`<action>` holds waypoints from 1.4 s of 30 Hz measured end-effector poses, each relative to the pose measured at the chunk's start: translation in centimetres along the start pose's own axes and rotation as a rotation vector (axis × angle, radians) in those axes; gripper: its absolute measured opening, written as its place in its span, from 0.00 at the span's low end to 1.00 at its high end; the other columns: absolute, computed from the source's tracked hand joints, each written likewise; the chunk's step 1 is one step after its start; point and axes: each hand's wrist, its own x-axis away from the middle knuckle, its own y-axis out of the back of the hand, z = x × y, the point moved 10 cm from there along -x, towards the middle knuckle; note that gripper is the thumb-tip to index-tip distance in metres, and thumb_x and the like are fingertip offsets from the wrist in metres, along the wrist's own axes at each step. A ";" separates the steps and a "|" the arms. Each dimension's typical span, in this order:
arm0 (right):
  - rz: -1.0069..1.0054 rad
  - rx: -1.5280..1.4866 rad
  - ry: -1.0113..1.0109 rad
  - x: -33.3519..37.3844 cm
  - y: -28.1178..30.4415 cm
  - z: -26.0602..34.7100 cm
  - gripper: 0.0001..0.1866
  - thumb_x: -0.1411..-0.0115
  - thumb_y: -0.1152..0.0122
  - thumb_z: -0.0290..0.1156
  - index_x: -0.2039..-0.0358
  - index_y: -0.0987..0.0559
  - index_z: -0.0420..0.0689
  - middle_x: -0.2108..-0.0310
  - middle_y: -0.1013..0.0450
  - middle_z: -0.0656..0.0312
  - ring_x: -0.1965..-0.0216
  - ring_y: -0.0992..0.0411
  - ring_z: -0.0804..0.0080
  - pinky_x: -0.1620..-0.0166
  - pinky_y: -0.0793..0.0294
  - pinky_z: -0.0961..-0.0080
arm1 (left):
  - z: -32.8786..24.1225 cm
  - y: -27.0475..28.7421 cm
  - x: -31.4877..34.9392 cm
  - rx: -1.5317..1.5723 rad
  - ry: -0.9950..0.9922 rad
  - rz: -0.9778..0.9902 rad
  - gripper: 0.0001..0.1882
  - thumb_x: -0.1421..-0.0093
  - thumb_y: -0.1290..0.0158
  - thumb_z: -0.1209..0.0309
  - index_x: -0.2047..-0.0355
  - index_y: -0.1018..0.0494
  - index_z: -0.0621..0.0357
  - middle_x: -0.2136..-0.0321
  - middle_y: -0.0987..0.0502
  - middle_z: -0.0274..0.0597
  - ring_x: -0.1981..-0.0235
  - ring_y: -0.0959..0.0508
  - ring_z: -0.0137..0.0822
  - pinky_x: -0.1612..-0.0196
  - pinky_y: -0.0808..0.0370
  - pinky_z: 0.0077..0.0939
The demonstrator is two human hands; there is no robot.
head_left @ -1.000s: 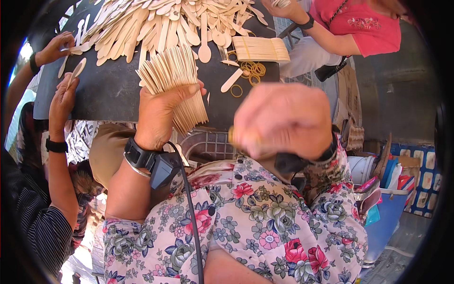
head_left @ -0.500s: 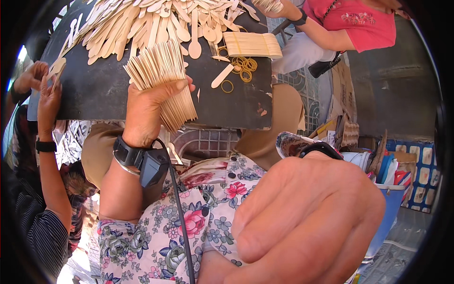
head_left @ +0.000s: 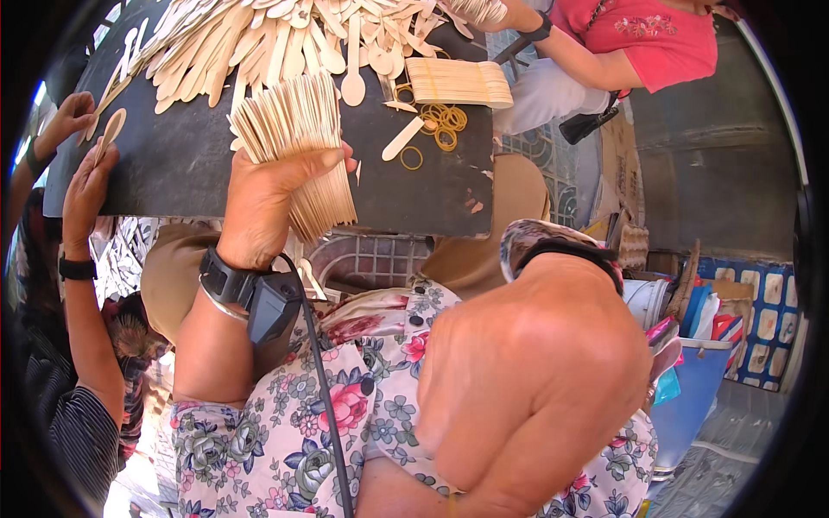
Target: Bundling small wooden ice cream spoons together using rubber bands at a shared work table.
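Note:
My left hand (head_left: 272, 186) grips a thick fanned bundle of flat wooden spoons (head_left: 289, 116) upright at the near edge of the dark table (head_left: 173, 186). Close to the camera, my right hand (head_left: 540, 371) is bent over in front of my flowered shirt. Its fingers are curled, and the tips and anything in them are hidden. A thin yellowish strip (head_left: 453, 503) shows below it, too small to make out. Right of the bundle lie yellow rubber bands (head_left: 445, 121), a single wooden spoon (head_left: 403, 142) and a banded spoon bundle (head_left: 458, 82).
A large heap of loose wooden spoons (head_left: 250, 43) covers the table's far part. At the left, a co-worker's hands (head_left: 86, 186) hold a spoon. Another person in a pink top (head_left: 635, 43) holds spoons at the far right. A blue bin (head_left: 691, 397) stands at my right.
My right hand has shifted left and turned a little near my chest. My left hand holds the bundle nearly still. The left co-worker's hands have moved apart.

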 end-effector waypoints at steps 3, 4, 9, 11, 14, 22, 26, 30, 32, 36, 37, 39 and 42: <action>0.228 0.661 -0.220 0.3 -2.1 -1.0 0.17 0.36 0.47 0.35 0.57 0.22 0.32 0.71 0.26 0.45 0.82 0.28 0.56 0.84 0.32 0.72 | -0.2 0.1 0.3 0.014 -0.010 0.006 0.12 0.47 0.42 0.80 0.62 0.25 0.73 0.70 0.19 0.49 0.69 0.18 0.36 0.66 0.20 0.28; 0.201 0.763 -0.395 0.2 -1.6 -1.5 0.13 0.41 0.42 0.29 0.60 0.21 0.32 0.74 0.28 0.51 0.82 0.30 0.63 0.83 0.33 0.73 | 0.0 0.1 0.1 0.013 0.009 0.008 0.15 0.48 0.41 0.80 0.59 0.27 0.72 0.69 0.20 0.49 0.68 0.18 0.38 0.65 0.20 0.29; -0.049 1.556 -0.625 2.9 3.4 -1.5 0.32 0.53 0.30 0.45 0.48 0.23 0.45 0.77 0.27 0.68 0.83 0.31 0.77 0.82 0.34 0.79 | -0.9 -0.7 0.9 -0.051 -0.038 0.040 0.19 0.51 0.41 0.81 0.56 0.28 0.68 0.69 0.21 0.47 0.68 0.19 0.38 0.63 0.21 0.29; -0.281 1.719 -0.763 4.9 6.3 0.8 0.37 0.58 0.25 0.47 0.46 0.25 0.49 0.74 0.24 0.65 0.82 0.28 0.75 0.77 0.28 0.79 | -2.1 -1.8 1.7 -0.012 -0.223 0.058 0.12 0.47 0.41 0.81 0.60 0.23 0.65 0.68 0.19 0.40 0.68 0.20 0.27 0.64 0.24 0.21; -0.315 1.980 -0.774 5.6 8.0 3.3 0.43 0.62 0.24 0.47 0.44 0.29 0.47 0.70 0.24 0.58 0.73 0.25 0.69 0.68 0.25 0.74 | -1.9 -3.4 3.0 -0.332 -0.221 0.099 0.13 0.47 0.42 0.82 0.59 0.23 0.64 0.68 0.19 0.37 0.68 0.21 0.25 0.63 0.25 0.21; -0.217 1.953 -0.802 5.8 8.4 1.4 0.24 0.58 0.32 0.39 0.63 0.27 0.39 0.71 0.26 0.45 0.64 0.26 0.45 0.62 0.29 0.54 | -4.2 -6.4 5.5 -1.144 -0.620 -0.094 0.14 0.52 0.41 0.78 0.62 0.24 0.60 0.69 0.21 0.50 0.68 0.21 0.49 0.65 0.24 0.34; -0.213 1.857 -0.694 6.2 6.7 1.9 0.25 0.59 0.31 0.40 0.63 0.26 0.38 0.69 0.25 0.46 0.64 0.26 0.45 0.61 0.28 0.54 | -4.7 -6.6 6.3 -1.410 -0.825 -0.204 0.16 0.54 0.42 0.77 0.62 0.26 0.60 0.70 0.22 0.47 0.68 0.21 0.48 0.65 0.25 0.37; -0.194 1.921 -0.748 7.3 9.2 -0.1 0.26 0.61 0.30 0.43 0.65 0.24 0.39 0.68 0.24 0.47 0.64 0.26 0.46 0.61 0.27 0.56 | -4.1 -7.2 6.2 -1.559 -0.950 -0.156 0.15 0.52 0.46 0.77 0.62 0.27 0.61 0.69 0.23 0.45 0.67 0.22 0.45 0.64 0.25 0.35; -0.213 1.866 -0.848 8.5 10.2 -0.4 0.27 0.61 0.30 0.44 0.65 0.24 0.38 0.69 0.24 0.47 0.65 0.26 0.46 0.61 0.27 0.57 | -3.6 -7.4 6.0 -1.609 -0.966 -0.134 0.15 0.51 0.47 0.77 0.61 0.27 0.61 0.69 0.23 0.45 0.67 0.22 0.44 0.64 0.25 0.34; -0.279 1.611 -1.061 11.1 12.4 -1.2 0.33 0.63 0.27 0.51 0.65 0.24 0.36 0.69 0.24 0.47 0.65 0.25 0.47 0.61 0.27 0.60 | -2.9 -8.3 6.3 -1.674 -0.969 -0.091 0.22 0.49 0.48 0.76 0.51 0.33 0.60 0.73 0.25 0.43 0.69 0.23 0.43 0.66 0.26 0.35; -0.284 1.612 -1.057 11.3 12.7 -1.1 0.33 0.63 0.27 0.51 0.65 0.24 0.36 0.69 0.24 0.47 0.65 0.25 0.47 0.61 0.27 0.60 | -2.8 -8.5 6.3 -1.666 -0.949 -0.074 0.26 0.49 0.48 0.76 0.47 0.35 0.60 0.74 0.25 0.42 0.70 0.23 0.43 0.67 0.26 0.36; -0.284 1.530 -1.129 12.1 13.4 -1.6 0.40 0.67 0.25 0.56 0.63 0.24 0.33 0.67 0.24 0.45 0.63 0.24 0.52 0.59 0.27 0.64 | -2.3 -8.4 6.0 -1.669 -0.948 -0.064 0.29 0.49 0.48 0.77 0.44 0.37 0.58 0.75 0.26 0.41 0.72 0.23 0.43 0.68 0.26 0.36; -0.279 1.468 -1.083 12.5 14.3 -1.8 0.44 0.68 0.25 0.58 0.61 0.24 0.30 0.64 0.24 0.44 0.61 0.24 0.56 0.57 0.27 0.67 | -2.2 -8.7 5.9 -1.661 -0.933 -0.039 0.33 0.49 0.48 0.77 0.41 0.39 0.53 0.77 0.28 0.41 0.74 0.24 0.43 0.69 0.27 0.37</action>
